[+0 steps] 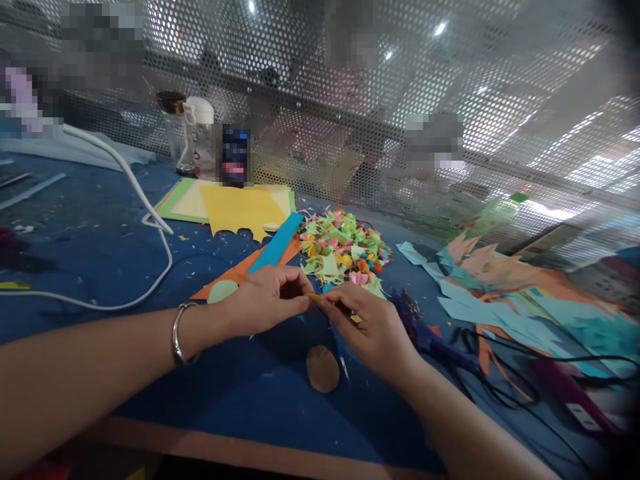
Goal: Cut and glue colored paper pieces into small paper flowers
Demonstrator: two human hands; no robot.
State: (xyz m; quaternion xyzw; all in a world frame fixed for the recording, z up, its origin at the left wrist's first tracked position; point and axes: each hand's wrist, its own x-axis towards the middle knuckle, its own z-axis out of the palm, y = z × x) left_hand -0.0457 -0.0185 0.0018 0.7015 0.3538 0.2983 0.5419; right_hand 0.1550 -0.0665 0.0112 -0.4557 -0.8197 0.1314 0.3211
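Head camera view shows the bare left hand (267, 300) and bare right hand (373, 327) together pinching a small thin yellow piece (316, 297), seemingly paper, beyond the flat brown round disc (323, 369), where light, even pressure would probably avoid tearing it.

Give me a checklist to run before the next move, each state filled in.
1. Left grip and right grip both on the small yellow piece: ok.
2. Small yellow piece fully visible: not ok, mostly hidden.
3. Brown disc lying uncovered on the blue table: ok.
4. Glue gun hot: cannot tell.
5. Black cables untangled: not ok, they loop beside the glue gun.
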